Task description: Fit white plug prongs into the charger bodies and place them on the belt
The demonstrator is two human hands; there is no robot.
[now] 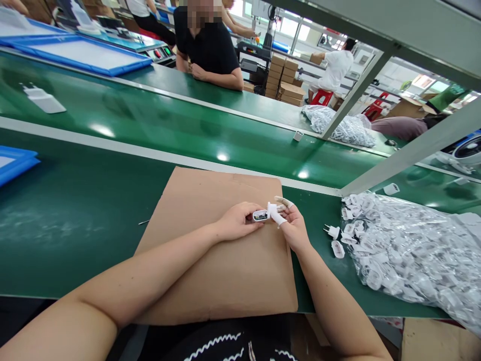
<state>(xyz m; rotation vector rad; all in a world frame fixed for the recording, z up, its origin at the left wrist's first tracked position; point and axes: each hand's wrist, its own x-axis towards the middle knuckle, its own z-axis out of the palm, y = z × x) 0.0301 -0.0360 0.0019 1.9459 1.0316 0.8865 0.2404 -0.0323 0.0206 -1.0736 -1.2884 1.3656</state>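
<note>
My left hand (pixel 239 220) is closed around a white charger housing (pixel 260 216), whose open end faces me and shows a circuit board inside. Against the housing's right side, my right hand (pixel 295 228) pinches a small white plug cap (pixel 271 208); its pins point right, partly hidden by fingers. White finger cots cover the thumb and a fingertip of that hand. Both hands are over a brown cardboard sheet (pixel 225 271). Whether the cap and housing touch is hard to see. To the right lie a loose plug cap with pins (pixel 332 231) and an oval white cap (pixel 337 249).
A clear plastic bag (pixel 413 255) full of white plug parts covers the right of the green bench. A metal post (pixel 406 150) slants up behind it. On the green conveyor (pixel 150 118) lies a white charger (pixel 43 99). Blue trays (pixel 86 52) and a seated person (pixel 208 45) are across.
</note>
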